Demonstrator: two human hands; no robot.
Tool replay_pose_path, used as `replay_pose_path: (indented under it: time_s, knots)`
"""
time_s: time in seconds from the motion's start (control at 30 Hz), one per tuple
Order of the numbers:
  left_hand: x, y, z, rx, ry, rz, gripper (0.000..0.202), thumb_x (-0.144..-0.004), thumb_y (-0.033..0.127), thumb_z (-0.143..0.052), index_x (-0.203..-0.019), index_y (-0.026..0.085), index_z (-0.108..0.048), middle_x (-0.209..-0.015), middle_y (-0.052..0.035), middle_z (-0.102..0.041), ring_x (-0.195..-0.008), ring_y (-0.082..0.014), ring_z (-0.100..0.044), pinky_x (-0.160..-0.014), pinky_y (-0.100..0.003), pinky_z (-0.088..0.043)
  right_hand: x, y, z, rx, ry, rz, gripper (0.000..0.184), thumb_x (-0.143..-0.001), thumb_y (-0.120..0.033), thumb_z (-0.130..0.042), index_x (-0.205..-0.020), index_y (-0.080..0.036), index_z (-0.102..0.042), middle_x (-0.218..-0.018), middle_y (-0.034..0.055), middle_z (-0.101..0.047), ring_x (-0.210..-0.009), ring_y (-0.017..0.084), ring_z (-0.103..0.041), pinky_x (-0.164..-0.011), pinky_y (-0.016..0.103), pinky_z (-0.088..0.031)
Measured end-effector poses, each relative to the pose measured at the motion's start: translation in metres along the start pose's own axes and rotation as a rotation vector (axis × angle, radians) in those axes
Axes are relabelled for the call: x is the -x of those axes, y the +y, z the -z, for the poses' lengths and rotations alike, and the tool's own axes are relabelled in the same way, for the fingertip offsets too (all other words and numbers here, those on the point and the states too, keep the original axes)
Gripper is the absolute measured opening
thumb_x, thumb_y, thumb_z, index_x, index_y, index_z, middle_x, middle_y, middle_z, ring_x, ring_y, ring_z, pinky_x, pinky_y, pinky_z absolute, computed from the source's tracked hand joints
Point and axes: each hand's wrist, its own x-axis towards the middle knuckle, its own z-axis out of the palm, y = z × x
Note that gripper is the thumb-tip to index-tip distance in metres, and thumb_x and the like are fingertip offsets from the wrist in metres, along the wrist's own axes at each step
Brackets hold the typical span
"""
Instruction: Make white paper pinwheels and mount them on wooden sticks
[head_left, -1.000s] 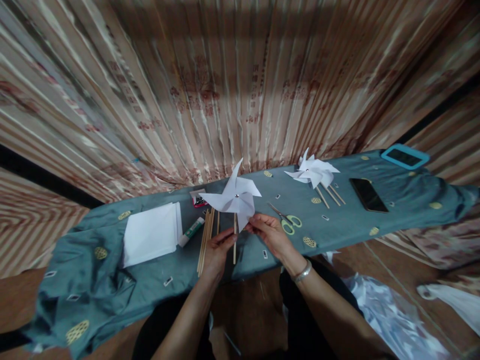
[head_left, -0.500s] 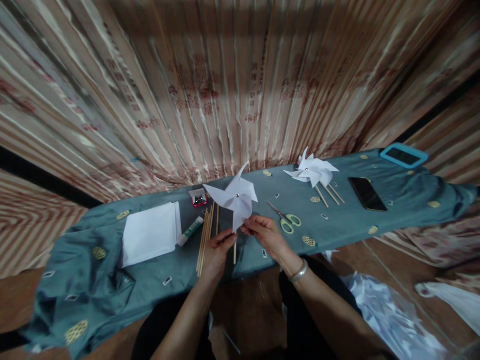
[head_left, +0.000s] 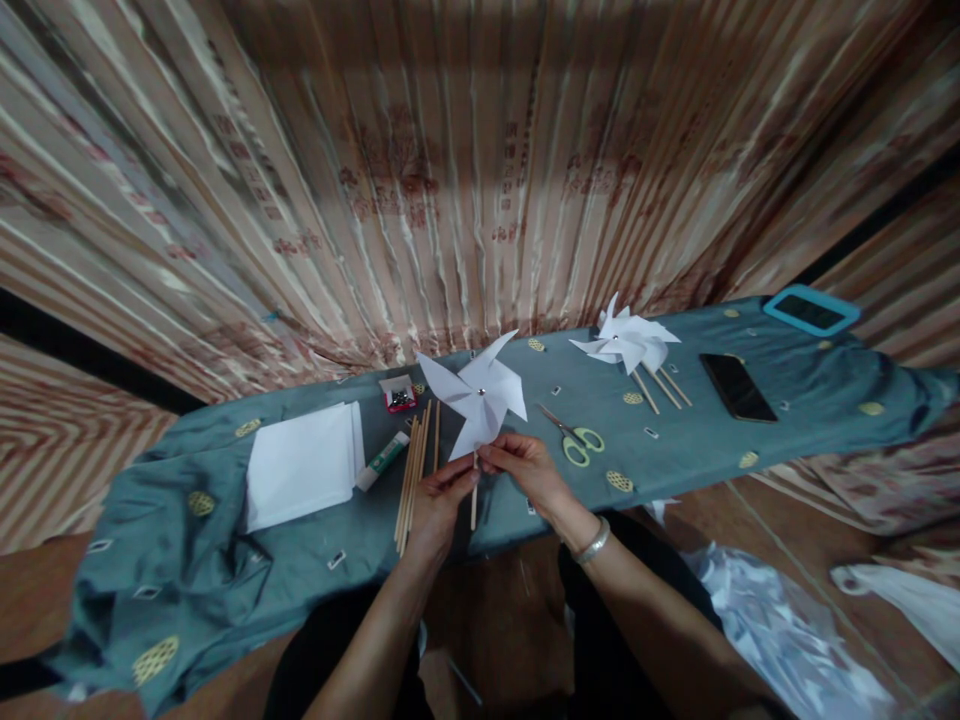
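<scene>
I hold a white paper pinwheel (head_left: pixel 477 394) upright over the near edge of the teal-covered table (head_left: pixel 675 440). My left hand (head_left: pixel 436 505) is closed round its wooden stick (head_left: pixel 474 508) from the left. My right hand (head_left: pixel 525 468) pinches the lowest paper blade beside the stick. A silver pin shows at the pinwheel's centre. A bundle of loose wooden sticks (head_left: pixel 412 470) lies just left of my left hand.
On the table lie a stack of white paper (head_left: pixel 301 465), a glue stick (head_left: pixel 382 460), a small red box of pins (head_left: pixel 397 397), green-handled scissors (head_left: pixel 574 438), finished pinwheels (head_left: pixel 628 345), a black phone (head_left: pixel 736 387) and a blue-cased device (head_left: pixel 810 310). A striped curtain hangs behind.
The pinwheel's blades have turned on the pin, and my right hand has shifted left along the lower blade toward the stick. My left hand keeps its hold.
</scene>
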Motion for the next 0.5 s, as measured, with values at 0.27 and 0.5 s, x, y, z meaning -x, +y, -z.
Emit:
replay_pose_path:
  time_s: [0.27, 0.5]
  knots:
    - [-0.001, 0.0, 0.001, 0.009, 0.002, 0.0, 0.039, -0.052, 0.034, -0.087, -0.086, 0.018, -0.078, -0.096, -0.0103, -0.077, -0.101, -0.0274, -0.068, -0.105, -0.044, -0.042, -0.001, 0.009, 0.005, 0.121, -0.028, 0.048, 0.031, -0.055, -0.049, -0.084, -0.064, -0.021, -0.073, -0.062, -0.0005, -0.068, -0.057, 0.012, -0.055, -0.058, 0.026, -0.043]
    - [0.0, 0.014, -0.003, 0.119, 0.047, 0.075, 0.039, -0.044, 0.03, -0.089, -0.079, 0.018, -0.078, -0.084, -0.0071, -0.077, -0.085, -0.022, -0.07, -0.089, -0.035, -0.052, 0.01, 0.006, 0.011, 0.612, -0.098, 0.195, 0.022, -0.075, -0.044, -0.073, -0.072, -0.023, -0.074, -0.066, -0.0006, -0.068, -0.06, 0.014, -0.056, -0.057, 0.026, -0.036]
